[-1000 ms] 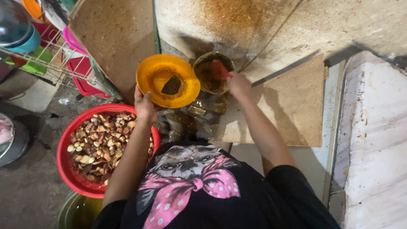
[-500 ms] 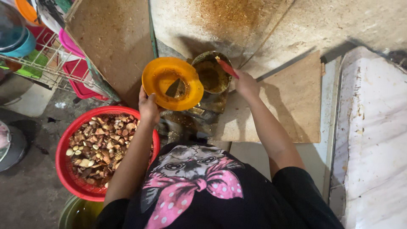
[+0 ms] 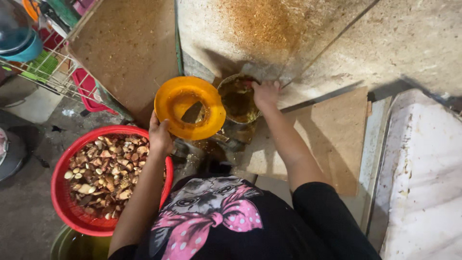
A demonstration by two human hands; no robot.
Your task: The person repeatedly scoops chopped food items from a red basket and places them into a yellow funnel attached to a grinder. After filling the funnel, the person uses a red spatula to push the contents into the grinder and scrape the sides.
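My left hand (image 3: 160, 137) grips the lower rim of an orange ring-shaped lid or funnel (image 3: 189, 108), held tilted above the floor. My right hand (image 3: 265, 92) rests on the far rim of a round metal container (image 3: 237, 103) holding brownish wet pulp; its fingers curl over the edge. What was in this hand earlier cannot be seen now. A red basket (image 3: 66, 202) full of cut brown and cream pieces sits below my left forearm.
A stained wall with orange-brown splatter (image 3: 269, 29) rises behind the container. A brown board (image 3: 337, 139) lies on the floor at right, beside a white slab (image 3: 423, 183). A wire rack (image 3: 43, 72) with coloured items stands at upper left. A green bucket rim (image 3: 72, 243) shows at bottom left.
My right hand moved from above the container down onto its far rim; the red item it held is out of sight. The orange lid stayed in my left hand.
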